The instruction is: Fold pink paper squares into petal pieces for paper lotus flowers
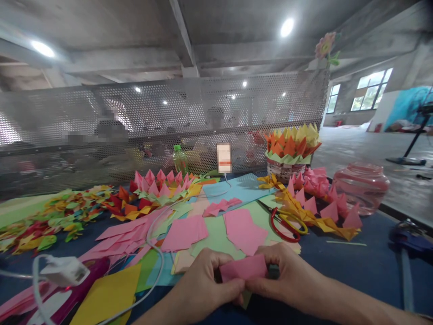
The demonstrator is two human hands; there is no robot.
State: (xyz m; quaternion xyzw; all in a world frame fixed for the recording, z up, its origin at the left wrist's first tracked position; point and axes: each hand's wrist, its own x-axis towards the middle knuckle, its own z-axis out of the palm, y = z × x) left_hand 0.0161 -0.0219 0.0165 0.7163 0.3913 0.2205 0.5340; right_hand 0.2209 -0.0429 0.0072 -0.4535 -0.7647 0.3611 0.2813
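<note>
Pink paper [243, 267] is resting folded between the person's two hands, just above the middle of the bench's near edge. The left hand [209, 282] is pinching its left end, thumb below and fingers curling behind; the right hand [287, 275] is pinching the other end, and a small dark object [273, 271], which I cannot make out, is showing by those fingers.

Toward the near left corner, yellow sheets [104, 295] are lying beside a purple device [96, 271], with a white adapter [66, 271] sitting over it and a white cable [161, 259] looping across the papers. Just beyond the hands, loose pink sheets [245, 230] are covering pale green ones. Scissors [289, 228] with red and yellow handles are lying to their right, and a folded pink-and-orange paper chain [328, 214] is curving toward the right edge, where a pinkish clear jar [360, 187] is standing.

Multicoloured paper pieces [74, 212] are heaping along the left edge. Near the far edge, a green-capped bottle [180, 160] and a basket of pointed paper folds [287, 164] are standing before a perforated metal screen [189, 108].
</note>
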